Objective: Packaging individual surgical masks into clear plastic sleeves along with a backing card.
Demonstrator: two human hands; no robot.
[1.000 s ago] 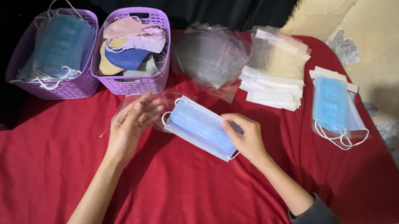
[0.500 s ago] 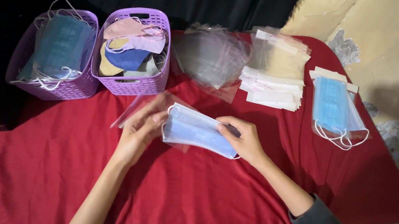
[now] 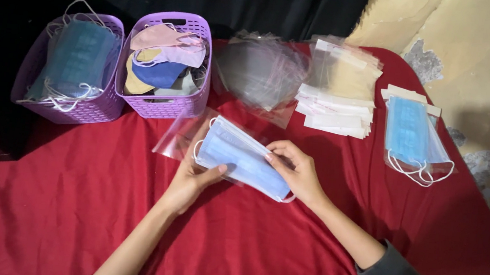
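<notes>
We note the left hand [image 3: 191,177] gripping a clear plastic sleeve [image 3: 176,139] with the near end of a blue face mask [image 3: 242,157], thumb on top. The right hand [image 3: 296,173] pinches the mask's far end, fingers closed, keeping it flat and aligned with the sleeve mouth. Beyond the hands: two purple baskets [image 3: 162,106] of masks, stacked empty sleeves [image 3: 337,108].
</notes>
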